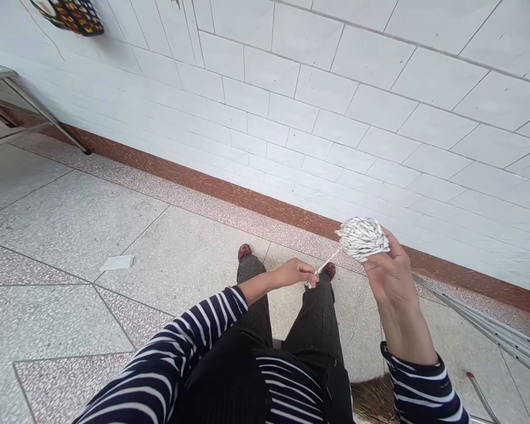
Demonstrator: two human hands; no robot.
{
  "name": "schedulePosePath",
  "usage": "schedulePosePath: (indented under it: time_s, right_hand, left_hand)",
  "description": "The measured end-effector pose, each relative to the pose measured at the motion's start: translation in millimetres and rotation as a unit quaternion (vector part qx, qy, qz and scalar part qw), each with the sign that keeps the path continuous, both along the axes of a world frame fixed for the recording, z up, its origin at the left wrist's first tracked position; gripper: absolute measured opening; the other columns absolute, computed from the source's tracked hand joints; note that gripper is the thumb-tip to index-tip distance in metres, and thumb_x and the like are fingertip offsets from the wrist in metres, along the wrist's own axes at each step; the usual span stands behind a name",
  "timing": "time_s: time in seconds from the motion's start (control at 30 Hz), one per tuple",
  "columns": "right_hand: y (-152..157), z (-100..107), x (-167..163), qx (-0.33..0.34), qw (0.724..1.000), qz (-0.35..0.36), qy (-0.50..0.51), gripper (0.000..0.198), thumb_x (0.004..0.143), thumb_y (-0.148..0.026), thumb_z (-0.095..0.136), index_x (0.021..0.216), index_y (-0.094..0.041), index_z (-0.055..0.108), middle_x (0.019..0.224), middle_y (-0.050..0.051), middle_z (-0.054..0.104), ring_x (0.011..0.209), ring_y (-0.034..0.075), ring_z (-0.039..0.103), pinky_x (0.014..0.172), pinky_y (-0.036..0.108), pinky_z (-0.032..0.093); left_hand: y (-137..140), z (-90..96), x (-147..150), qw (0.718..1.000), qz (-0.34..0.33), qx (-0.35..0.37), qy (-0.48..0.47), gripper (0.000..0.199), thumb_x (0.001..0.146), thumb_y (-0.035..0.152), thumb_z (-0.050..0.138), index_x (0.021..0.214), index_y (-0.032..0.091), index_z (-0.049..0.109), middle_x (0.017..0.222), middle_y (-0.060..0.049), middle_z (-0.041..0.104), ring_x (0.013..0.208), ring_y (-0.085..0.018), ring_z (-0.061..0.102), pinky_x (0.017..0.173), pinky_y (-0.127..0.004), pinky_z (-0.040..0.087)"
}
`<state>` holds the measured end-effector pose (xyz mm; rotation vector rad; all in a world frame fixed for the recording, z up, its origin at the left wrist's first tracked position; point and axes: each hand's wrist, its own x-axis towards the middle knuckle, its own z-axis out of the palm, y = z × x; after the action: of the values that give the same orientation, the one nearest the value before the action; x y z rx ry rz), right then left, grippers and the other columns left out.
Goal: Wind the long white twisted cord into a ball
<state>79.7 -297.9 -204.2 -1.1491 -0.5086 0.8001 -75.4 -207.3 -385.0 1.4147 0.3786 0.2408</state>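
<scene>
Nothing here can be read — no words, labels, brands, numbers or signs are legible anywhere.

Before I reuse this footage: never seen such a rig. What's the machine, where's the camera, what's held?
There's no machine: these are a person's bare hands. The single picture comes from a camera worn on the head, looking forward and down. The right hand holds a bundle of white, twisted strands; the left hand pinches a white cord running to it. Below, a flat white piece lies on the speckled floor; a tiled wall stands ahead.
</scene>
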Motion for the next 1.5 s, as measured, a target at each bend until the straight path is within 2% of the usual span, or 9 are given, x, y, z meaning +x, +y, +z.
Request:
schedulePosePath:
  time_s: [0.1,0.27,0.43,0.63,0.93,1.0,1.2,1.37,1.5]
  right_hand:
    - [-9,-3,17,0.040,0.998,-0.042,0.001,0.054,0.048,-0.009,0.079,0.099,-0.022,0.072,0.107,0.004,0.071,0.104,0.028,0.063,0.097,0.057,0.049]
    - [-28,2,28,0.065,0.996,-0.065,0.015,0.045,0.052,-0.011,0.075,0.096,-0.021,0.071,0.115,0.007,0.069,0.113,0.032,0.061,0.092,0.059,0.053]
    - [-44,10,29,0.092,0.993,-0.077,0.003,0.053,0.053,-0.011,0.072,0.106,-0.019,0.070,0.127,0.010,0.064,0.121,0.031,0.058,0.089,0.050,0.058]
    - [-66,9,32,0.107,0.989,-0.099,-0.008,0.046,0.060,-0.013,0.071,0.106,-0.018,0.070,0.135,0.010,0.060,0.130,0.031,0.052,0.094,0.048,0.057]
    - [-89,-11,21,0.055,0.994,-0.091,0.003,0.052,0.061,-0.025,0.075,0.112,-0.023,0.067,0.127,0.009,0.065,0.123,0.032,0.057,0.107,0.057,0.044]
    - [-84,-23,14,0.021,0.997,-0.069,0.021,0.057,0.057,-0.020,0.077,0.113,-0.025,0.067,0.119,0.008,0.069,0.120,0.031,0.059,0.107,0.056,0.043]
    - [-48,-62,-10,-0.065,0.990,0.011,0.129,0.061,0.047,-0.009,0.082,0.106,-0.024,0.070,0.108,0.005,0.073,0.102,0.029,0.067,0.096,0.055,0.051]
    - [-39,-77,-13,-0.069,0.989,0.037,0.127,0.056,0.051,-0.011,0.083,0.104,-0.024,0.071,0.105,0.003,0.072,0.093,0.025,0.069,0.090,0.050,0.055]
    - [-43,-83,-10,-0.069,0.988,0.031,0.134,0.058,0.051,-0.012,0.084,0.106,-0.024,0.071,0.109,0.004,0.072,0.100,0.026,0.067,0.090,0.050,0.055]
  left_hand:
    - [-3,-36.0,-26,0.996,0.051,0.037,0.063,0.037,0.080,0.050,0.068,0.072,0.014,0.072,0.075,-0.002,0.070,0.078,-0.015,0.061,0.077,-0.022,0.044]
    - [13,-61.8,-54,0.989,0.090,0.038,0.113,0.030,0.081,0.040,0.063,0.091,0.013,0.072,0.081,-0.003,0.070,0.074,-0.014,0.059,0.065,-0.020,0.044]
    - [38,-47.8,-56,0.973,0.130,0.124,0.146,0.029,0.088,0.031,0.050,0.094,0.012,0.071,0.080,-0.004,0.068,0.072,-0.014,0.059,0.068,-0.021,0.047]
    - [57,-45.3,-62,0.887,0.123,0.353,0.272,0.028,0.091,0.025,0.046,0.085,0.017,0.072,0.080,-0.002,0.072,0.074,-0.015,0.062,0.070,-0.021,0.043]
    - [116,-10.5,-54,0.822,0.183,0.411,0.349,0.029,0.093,0.020,0.048,0.111,0.022,0.072,0.119,-0.006,0.070,0.108,-0.023,0.064,0.090,-0.028,0.046]
    - [107,1.4,-39,0.837,0.198,0.395,0.321,0.036,0.094,0.018,0.048,0.125,0.022,0.066,0.130,-0.006,0.065,0.116,-0.023,0.061,0.097,-0.029,0.046]
    - [4,14.6,18,0.975,0.123,0.183,0.026,0.033,0.093,0.024,0.055,0.123,0.016,0.067,0.122,-0.008,0.069,0.116,-0.022,0.061,0.104,-0.033,0.043]
    - [-47,7.7,20,0.987,0.114,0.111,0.002,0.032,0.091,0.040,0.060,0.087,0.012,0.074,0.091,-0.006,0.073,0.094,-0.022,0.065,0.094,-0.033,0.048]
    - [-46,2.3,7,0.973,0.212,0.093,0.019,0.033,0.086,0.031,0.067,0.115,0.016,0.069,0.107,-0.007,0.072,0.104,-0.022,0.064,0.099,-0.034,0.045]
